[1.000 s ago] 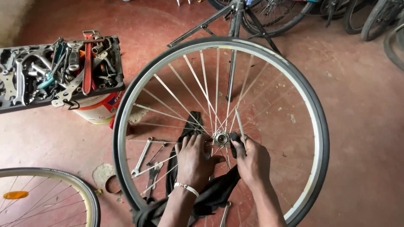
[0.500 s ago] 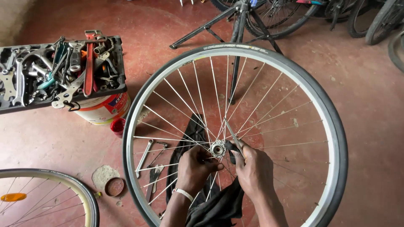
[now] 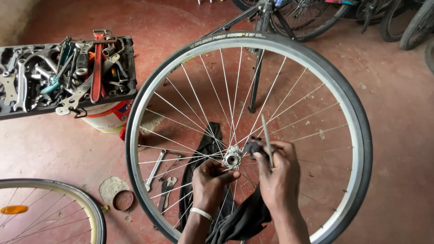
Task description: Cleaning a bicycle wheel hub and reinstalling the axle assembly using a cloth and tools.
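Observation:
A spoked bicycle wheel (image 3: 343,99) with a black tyre and silver rim stands in front of me, its silver hub (image 3: 233,159) at the centre. My left hand (image 3: 212,180), with a metal bracelet at the wrist, has its fingers pinched at the hub's lower left side. My right hand (image 3: 278,174) holds a thin metal rod, like an axle (image 3: 266,138), upright beside the hub, together with a dark rag (image 3: 242,217) that hangs down between my arms.
A black tray full of wrenches and tools (image 3: 63,72) sits on a white bucket (image 3: 108,118) at the left. Spanners (image 3: 156,169) and a small round tin (image 3: 123,200) lie on the red floor. Another wheel (image 3: 68,199) lies bottom left. A bike stand (image 3: 257,27) and parked bicycles (image 3: 384,18) are behind.
The wheel has shifted to the right in view. My right hand has drawn the thin rod out from the hub and now holds it upright; my left hand stays at the hub.

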